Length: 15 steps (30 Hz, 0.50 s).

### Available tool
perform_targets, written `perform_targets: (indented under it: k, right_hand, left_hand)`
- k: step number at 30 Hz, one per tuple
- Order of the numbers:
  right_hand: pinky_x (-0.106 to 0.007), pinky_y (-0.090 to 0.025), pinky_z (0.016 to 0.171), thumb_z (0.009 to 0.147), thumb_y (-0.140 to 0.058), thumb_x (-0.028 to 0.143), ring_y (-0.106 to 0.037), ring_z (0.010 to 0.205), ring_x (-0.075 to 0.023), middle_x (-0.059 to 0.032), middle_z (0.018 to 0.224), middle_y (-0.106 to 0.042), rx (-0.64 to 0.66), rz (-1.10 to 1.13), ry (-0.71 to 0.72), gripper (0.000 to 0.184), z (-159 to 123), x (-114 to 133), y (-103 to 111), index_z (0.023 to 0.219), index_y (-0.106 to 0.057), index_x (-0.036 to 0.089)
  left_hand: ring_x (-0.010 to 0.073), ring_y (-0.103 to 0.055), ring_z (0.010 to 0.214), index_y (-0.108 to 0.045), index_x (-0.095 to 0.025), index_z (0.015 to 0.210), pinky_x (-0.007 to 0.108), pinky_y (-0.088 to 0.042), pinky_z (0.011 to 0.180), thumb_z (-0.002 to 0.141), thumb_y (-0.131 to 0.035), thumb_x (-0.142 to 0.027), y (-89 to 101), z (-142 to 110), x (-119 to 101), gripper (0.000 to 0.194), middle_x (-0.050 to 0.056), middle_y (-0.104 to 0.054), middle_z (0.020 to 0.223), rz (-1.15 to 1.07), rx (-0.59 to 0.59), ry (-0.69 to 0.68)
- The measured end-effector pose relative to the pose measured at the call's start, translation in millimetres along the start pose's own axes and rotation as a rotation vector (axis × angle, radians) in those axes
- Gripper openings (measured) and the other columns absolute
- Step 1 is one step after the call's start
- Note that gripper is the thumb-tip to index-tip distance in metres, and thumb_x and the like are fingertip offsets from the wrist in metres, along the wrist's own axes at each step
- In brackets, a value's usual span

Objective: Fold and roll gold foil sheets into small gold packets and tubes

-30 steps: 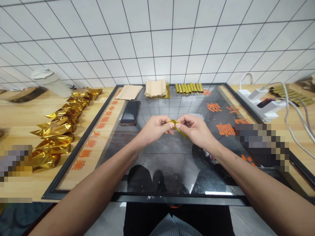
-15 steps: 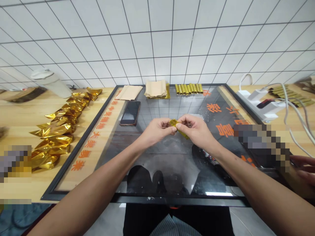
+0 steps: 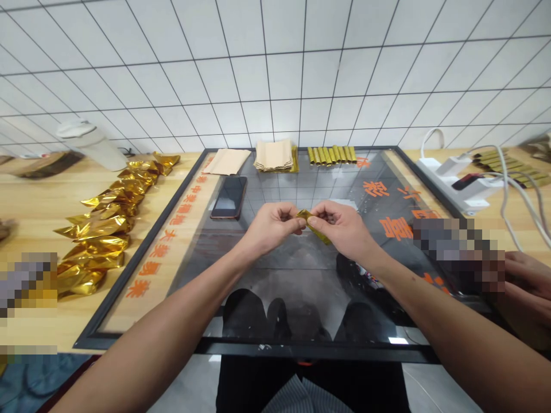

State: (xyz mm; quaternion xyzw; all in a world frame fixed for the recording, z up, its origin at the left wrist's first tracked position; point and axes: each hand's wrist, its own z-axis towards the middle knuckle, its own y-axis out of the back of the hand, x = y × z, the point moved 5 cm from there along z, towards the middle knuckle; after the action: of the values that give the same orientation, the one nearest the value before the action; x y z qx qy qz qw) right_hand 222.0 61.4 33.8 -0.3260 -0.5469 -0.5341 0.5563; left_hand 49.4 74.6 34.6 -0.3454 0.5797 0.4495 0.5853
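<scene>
Over the middle of the dark glass panel [image 3: 275, 287], my left hand [image 3: 275, 228] and my right hand [image 3: 338, 226] meet at a piece of gold foil paper [image 3: 318, 234]. Both are closed on it, thumbs and fingers pinching its upper end. The foil slants down to the right beneath my right hand, which covers part of it. Farther back lie a row of gold paper tubes [image 3: 332, 155], a stack of tan paper sheets with gold edges [image 3: 274, 156] and a smaller pile of tan sheets [image 3: 228, 162].
A phone [image 3: 229, 197] lies on the panel. Crumpled gold foil packets [image 3: 97, 252] line the left, with a white cup [image 3: 92, 146] behind. On the right are a power strip [image 3: 451, 182] with cables, more gold tubes [image 3: 508, 166] and another person's hand [image 3: 529, 287].
My hands stay in nearly the same place, and the foil's upper end looks more folded over. The other person's hand at the right has come further into view.
</scene>
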Motion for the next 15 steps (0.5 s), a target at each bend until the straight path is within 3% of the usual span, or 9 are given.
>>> perform_targets:
  k: [5, 15]
  right_hand:
    - [-0.029, -0.038, 0.057, 0.09, -0.074, 0.04, -0.05, 0.063, -0.0133, 0.002, 0.071, -0.062, -0.018, -0.009, 0.023, 0.019, 0.0, 0.1, 0.4, 0.083, -0.069, 0.022]
    - [-0.029, -0.036, 0.058, 0.092, -0.073, 0.039, -0.049, 0.064, -0.0127, 0.0023, 0.072, -0.06, -0.017, -0.022, 0.045, 0.021, -0.3, -1.3, 2.3, 0.083, -0.067, 0.022]
  left_hand:
    - [0.0161, -0.071, 0.071, -0.069, -0.016, 0.077, 0.026, -0.054, 0.069, 0.084, -0.079, -0.038, 0.7, 0.6, -0.1, 0.025, 0.003, -0.072, 0.072, 0.011, 0.05, 0.004]
    - [0.0151, -0.07, 0.072, -0.071, -0.015, 0.081, 0.026, -0.054, 0.069, 0.085, -0.081, -0.04, 5.2, 0.5, 1.0, 0.027, 0.003, -0.072, 0.074, -0.015, 0.02, -0.014]
